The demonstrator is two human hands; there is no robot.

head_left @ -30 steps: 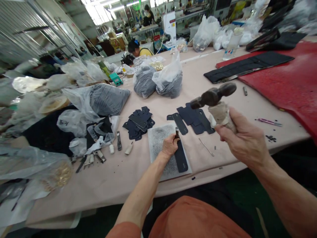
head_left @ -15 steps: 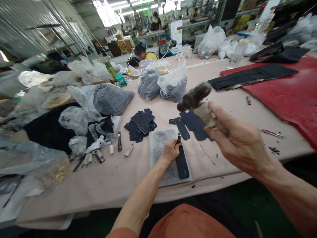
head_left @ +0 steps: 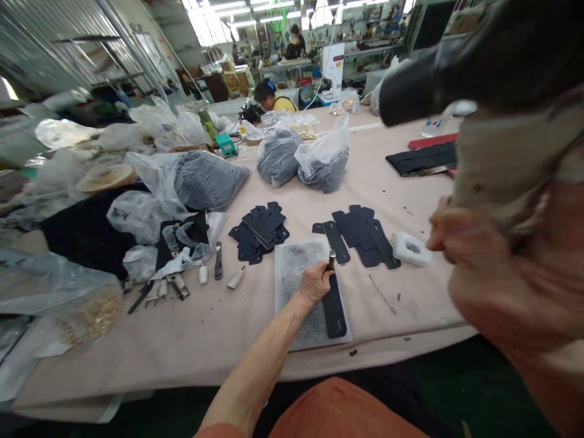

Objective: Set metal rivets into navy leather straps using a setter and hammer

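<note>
My left hand [head_left: 316,282] grips an upright metal punch [head_left: 331,259] at the far end of a dark strip [head_left: 335,310]. That strip lies along the right side of a white, black-speckled board [head_left: 294,316]. Close to the camera, my right hand [head_left: 497,286] is raised and wrapped around the pale, covered handle of a hammer [head_left: 420,85], whose dark head fills the upper right. Beyond the board lie a loose pile of dark cut pieces [head_left: 260,231] and, farther right, flatter dark pieces [head_left: 360,234].
A white block [head_left: 411,249] and a thin metal rod [head_left: 382,294] lie right of the board. Hand tools [head_left: 177,286] and plastic bags [head_left: 205,179] crowd the left. Filled bags [head_left: 279,158] stand behind. A co-worker [head_left: 276,97] bends over across the table.
My right hand has lifted the hammer up and toward the camera, uncovering the white block. My left hand holds the punch at the same place on the strip.
</note>
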